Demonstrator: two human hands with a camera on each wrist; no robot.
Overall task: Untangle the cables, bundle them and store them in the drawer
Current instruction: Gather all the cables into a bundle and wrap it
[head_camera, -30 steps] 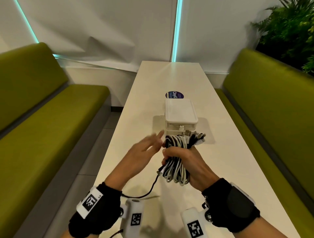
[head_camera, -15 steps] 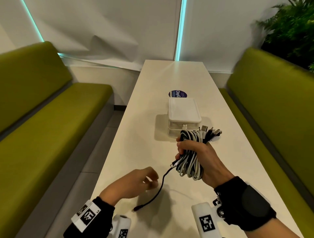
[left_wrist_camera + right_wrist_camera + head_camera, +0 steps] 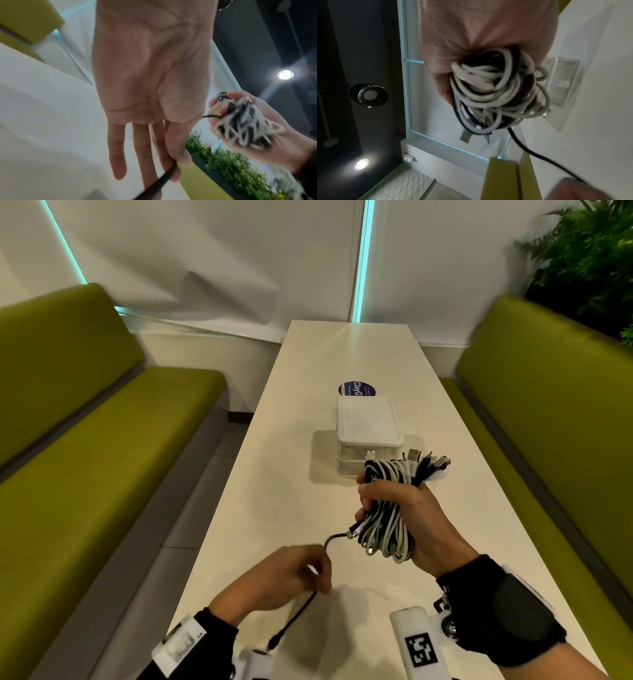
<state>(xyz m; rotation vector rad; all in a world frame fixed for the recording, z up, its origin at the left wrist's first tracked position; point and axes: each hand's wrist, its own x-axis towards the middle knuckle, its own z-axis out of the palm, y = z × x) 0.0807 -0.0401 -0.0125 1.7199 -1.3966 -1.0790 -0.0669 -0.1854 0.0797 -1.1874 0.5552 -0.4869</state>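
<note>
My right hand (image 3: pixel 383 508) grips a coiled bundle of black and white cables (image 3: pixel 385 530) above the table, with several plugs sticking out at the top right. A loose black cable (image 3: pixel 330 541) trails from the bundle to my left hand (image 3: pixel 320 578), which pinches it between thumb and forefinger; its plug (image 3: pixel 274 642) dangles below. The left wrist view shows the other fingers straight and the thumb pressing the black cable (image 3: pixel 164 177). In the right wrist view the bundle (image 3: pixel 494 94) fills the fist. The white drawer box (image 3: pixel 368 433) stands just beyond the bundle, shut.
The long white table (image 3: pixel 274 474) runs away from me, with a dark round sticker (image 3: pixel 356 389) behind the box. Green benches flank it at left (image 3: pixel 102 440) and right (image 3: pixel 548 440). A plant (image 3: pixel 589 261) stands at the back right.
My left hand dropped from beside the bundle toward the near table edge and took hold of the loose black cable. The right hand shifted the bundle slightly right.
</note>
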